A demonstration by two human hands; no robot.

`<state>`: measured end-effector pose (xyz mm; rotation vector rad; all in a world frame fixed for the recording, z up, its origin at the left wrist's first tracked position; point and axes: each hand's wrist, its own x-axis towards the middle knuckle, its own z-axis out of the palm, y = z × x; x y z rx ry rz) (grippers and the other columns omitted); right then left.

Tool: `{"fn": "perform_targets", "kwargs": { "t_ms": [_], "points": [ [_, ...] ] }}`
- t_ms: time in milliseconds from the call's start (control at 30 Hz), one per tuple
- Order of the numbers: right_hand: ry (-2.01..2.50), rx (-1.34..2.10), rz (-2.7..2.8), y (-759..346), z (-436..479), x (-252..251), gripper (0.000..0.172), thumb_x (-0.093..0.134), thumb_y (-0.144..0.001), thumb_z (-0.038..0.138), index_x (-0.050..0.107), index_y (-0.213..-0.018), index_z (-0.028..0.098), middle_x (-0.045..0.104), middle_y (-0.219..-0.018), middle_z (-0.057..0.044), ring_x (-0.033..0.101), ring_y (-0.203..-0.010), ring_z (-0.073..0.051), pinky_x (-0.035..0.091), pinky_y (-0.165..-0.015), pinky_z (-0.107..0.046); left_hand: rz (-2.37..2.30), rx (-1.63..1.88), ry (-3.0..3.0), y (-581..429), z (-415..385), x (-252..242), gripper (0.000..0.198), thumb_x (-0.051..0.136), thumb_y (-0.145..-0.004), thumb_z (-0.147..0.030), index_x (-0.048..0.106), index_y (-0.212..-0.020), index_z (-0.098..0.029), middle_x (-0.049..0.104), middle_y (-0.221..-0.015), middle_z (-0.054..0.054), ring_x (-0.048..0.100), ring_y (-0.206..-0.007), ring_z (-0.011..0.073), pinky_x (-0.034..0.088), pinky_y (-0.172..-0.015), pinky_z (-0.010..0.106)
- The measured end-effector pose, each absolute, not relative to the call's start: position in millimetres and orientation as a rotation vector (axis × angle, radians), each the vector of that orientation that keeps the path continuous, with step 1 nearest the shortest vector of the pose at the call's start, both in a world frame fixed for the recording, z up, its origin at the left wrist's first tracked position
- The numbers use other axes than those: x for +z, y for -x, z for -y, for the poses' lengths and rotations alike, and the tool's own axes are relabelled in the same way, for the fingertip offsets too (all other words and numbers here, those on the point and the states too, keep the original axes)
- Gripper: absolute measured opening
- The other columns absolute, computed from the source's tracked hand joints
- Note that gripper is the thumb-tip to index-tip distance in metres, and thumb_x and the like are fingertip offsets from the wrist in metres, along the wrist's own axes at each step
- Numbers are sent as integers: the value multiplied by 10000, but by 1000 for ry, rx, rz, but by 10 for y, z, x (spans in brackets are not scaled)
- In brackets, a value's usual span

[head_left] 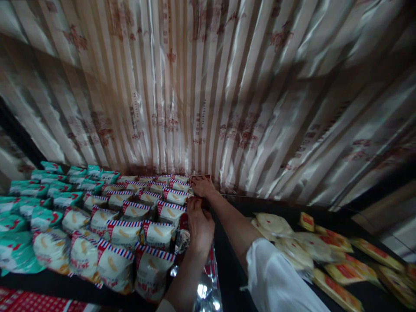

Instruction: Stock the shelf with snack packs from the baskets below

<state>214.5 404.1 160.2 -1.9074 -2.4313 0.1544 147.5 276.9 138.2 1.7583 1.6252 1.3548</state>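
Note:
My left hand is curled over a dark red and silver bag beside the rows of snack bags; its fingertips are partly hidden. Farther back, my right hand reaches across with fingers stretched out on a flat red packet near the striped wall. White snack bags with red-and-blue striped tops stand upright in rows left of both hands. Below my left wrist lies a shiny silver and red foil package, partly covered by my forearm.
Teal bags stand in rows at the far left. Round pale packs and yellow-red packs lie on the dark surface at right. Brown-and-white printed sheeting rises behind. A red-and-white patterned item lies front left.

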Motion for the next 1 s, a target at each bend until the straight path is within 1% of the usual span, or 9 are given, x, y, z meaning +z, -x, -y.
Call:
{"fn": "perform_targets", "kwargs": {
  "t_ms": [100, 167, 267, 333, 467, 567, 767, 900, 1000],
  "points": [
    [1894, 191, 2450, -2156, -4069, 1597, 312, 392, -878, 251, 633, -1076, 257, 553, -1279, -55, 439, -1221, -251, 254, -1031, -479, -1634, 1341, -1769, -1475, -2754, 1383, 410, 425, -668, -15, 587, -1039, -77, 573, -1144, 161, 454, -1194, 251, 320, -1072, 425],
    [1887, 224, 2451, -2158, -4099, 1597, 315, 391, -874, 240, 639, -1067, 260, 580, -1248, -48, 487, -1179, -246, 305, -1007, -452, -1645, 1326, -1770, -1477, -2745, 1373, 410, 431, -675, -24, 579, -1056, -63, 562, -1161, 175, 433, -1216, 261, 317, -1075, 432],
    [1902, 268, 2421, -2152, -4149, 1594, 328, 374, -878, 253, 641, -1067, 245, 617, -1193, -61, 557, -1099, -242, 395, -933, -396, -1655, 1308, -1769, -1485, -2717, 1359, 423, 425, -686, -28, 558, -1088, -42, 543, -1184, 189, 407, -1242, 266, 315, -1077, 428],
    [1914, 290, 2397, -2146, -4178, 1590, 335, 358, -886, 263, 646, -1054, 228, 636, -1160, -73, 583, -1062, -237, 422, -900, -369, -1664, 1312, -1756, -1495, -2693, 1356, 435, 419, -689, -25, 548, -1103, -56, 527, -1210, 186, 387, -1260, 266, 307, -1080, 439],
    [1898, 300, 2347, -2148, -4202, 1582, 330, 357, -894, 247, 642, -1053, 200, 640, -1150, -81, 584, -1062, -219, 419, -909, -324, -1678, 1341, -1722, -1508, -2679, 1340, 444, 407, -696, -22, 540, -1113, -95, 504, -1244, 176, 354, -1287, 267, 293, -1082, 462],
    [1868, 281, 2289, -2167, -4185, 1584, 354, 336, -899, 211, 599, -1133, 180, 616, -1189, -83, 566, -1093, -198, 405, -932, -287, -1683, 1301, -1742, -1496, -2702, 1314, 431, 420, -700, -43, 540, -1113, -70, 505, -1236, 197, 353, -1286, 287, 300, -1078, 468],
    [1774, 209, 2028, -2220, -4001, 1666, 399, 371, -866, 116, 519, -1233, 172, 559, -1270, -61, 525, -1143, -157, 354, -994, -241, -1697, 1292, -1764, -1495, -2601, 1413, 435, 453, -684, -48, 559, -1102, -101, 496, -1264, 174, 310, -1312, 307, 291, -1073, 510],
    [1737, 244, 1752, -2293, -3691, 1787, 371, 381, -859, 131, 558, -1183, 170, 609, -1196, -59, 566, -1072, -154, 395, -965, -258, -1656, 1166, -1856, -1537, -2390, 1607, 434, 440, -704, -44, 559, -1121, -58, 464, -1304, 205, 272, -1332, 320, 286, -1080, 502],
    [1667, 315, 1589, -2362, -3333, 1865, 339, 394, -854, 174, 571, -1143, 165, 648, -1110, -58, 595, -993, -154, 437, -916, -277, -1582, 1081, -1916, -1523, -2144, 1734, 400, 450, -717, -53, 580, -1095, -50, 479, -1295, 208, 285, -1327, 313, 301, -1079, 471]
  ]
}}
